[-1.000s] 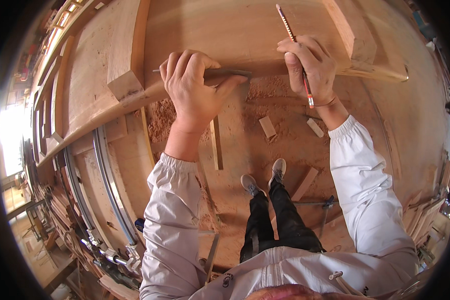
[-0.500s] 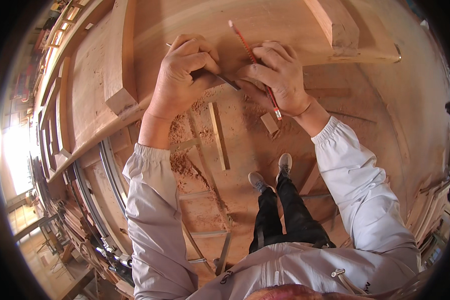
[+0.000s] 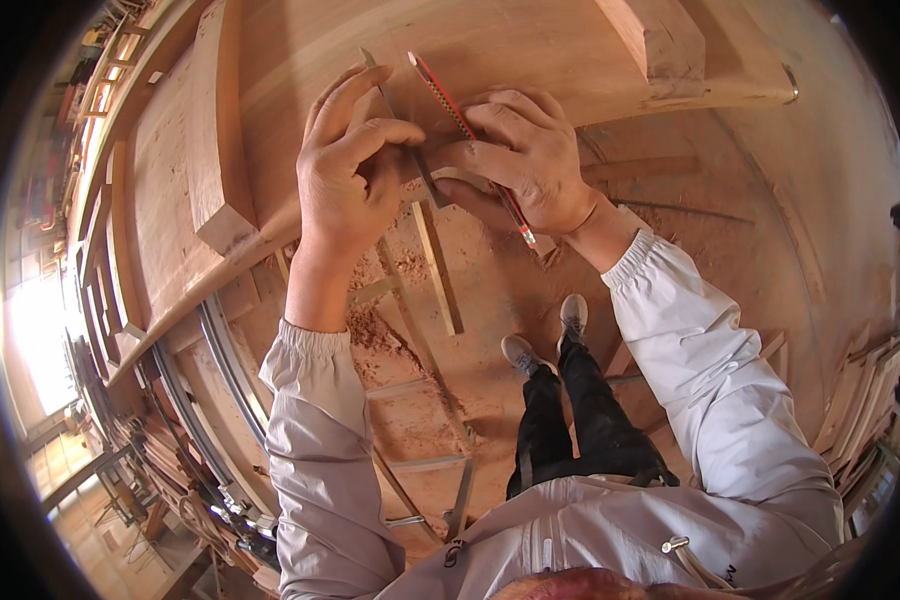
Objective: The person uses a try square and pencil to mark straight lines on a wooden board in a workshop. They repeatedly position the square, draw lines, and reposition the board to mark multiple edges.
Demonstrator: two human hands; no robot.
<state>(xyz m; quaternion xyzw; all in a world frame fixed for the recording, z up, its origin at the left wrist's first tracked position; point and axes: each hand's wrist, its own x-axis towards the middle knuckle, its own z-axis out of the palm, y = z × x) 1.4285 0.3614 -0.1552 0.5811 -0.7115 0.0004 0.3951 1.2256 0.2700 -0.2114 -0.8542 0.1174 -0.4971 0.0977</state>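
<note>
Gripping a thin dark metal blade point(image 3: 410, 150), the left hand point(image 3: 345, 175) pins it against the edge of the large wooden plank point(image 3: 300, 50) on the bench. The right hand point(image 3: 525, 160) is closed around a red pencil point(image 3: 470, 135), touching the left. Wood offcuts point(image 3: 438, 268) lie on the sawdust-covered floor point(image 3: 490, 300) below.

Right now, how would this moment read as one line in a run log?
left hand: pinching thin metal blade | right hand: holding red pencil | both over wooden board edge | sawdust on floor
</note>
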